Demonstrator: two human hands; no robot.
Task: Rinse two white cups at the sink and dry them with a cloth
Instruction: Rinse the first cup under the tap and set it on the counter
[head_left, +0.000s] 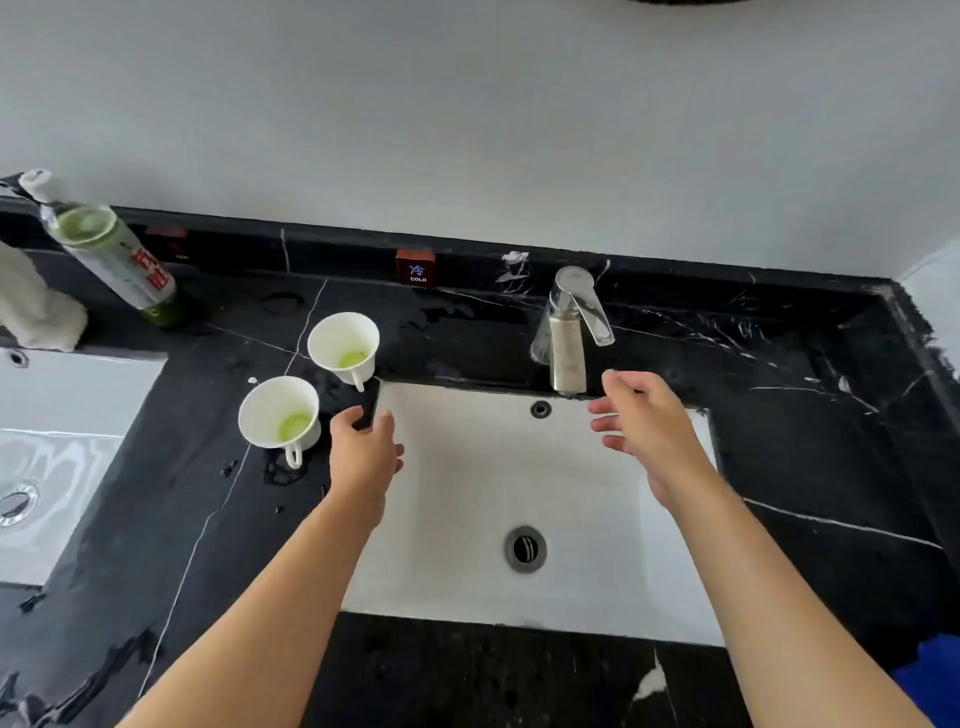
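Note:
Two white cups stand upright on the black marble counter, left of the white sink (467, 587). The near cup (270, 408) and the far cup (337, 340) each hold a little green liquid at the bottom. My left hand (363, 452) hovers over the sink's left edge, just right of the near cup, fingers apart and holding nothing. My right hand (644, 426) is open over the sink's back right, just below the chrome faucet (571, 332). A white cloth (31, 306) lies bunched at the far left of the counter.
A green drink bottle (111, 260) with a white cap leans at the back left. A second white basin (57, 447) lies at the left edge. A small red COLD label (415, 270) sits on the backsplash. The sink drain (524, 548) is open.

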